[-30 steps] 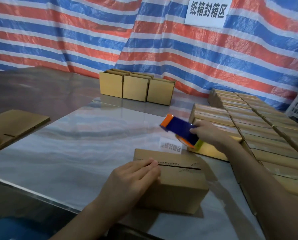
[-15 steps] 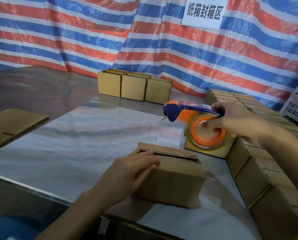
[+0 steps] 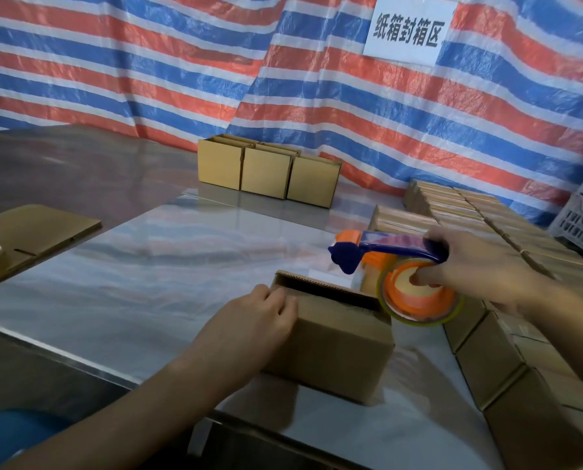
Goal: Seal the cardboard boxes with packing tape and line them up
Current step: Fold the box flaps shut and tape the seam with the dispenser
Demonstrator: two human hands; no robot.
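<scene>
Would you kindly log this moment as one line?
stage: before taping | left hand: holds cardboard box | right hand: grips tape dispenser near box's right end | top seam: gapped, no tape visible

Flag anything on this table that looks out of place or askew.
Only the box under the left hand: a dark gap runs along the far edge of its top, so the flaps are not flush. The right hand holds the tape dispenser at its right end.
</scene>
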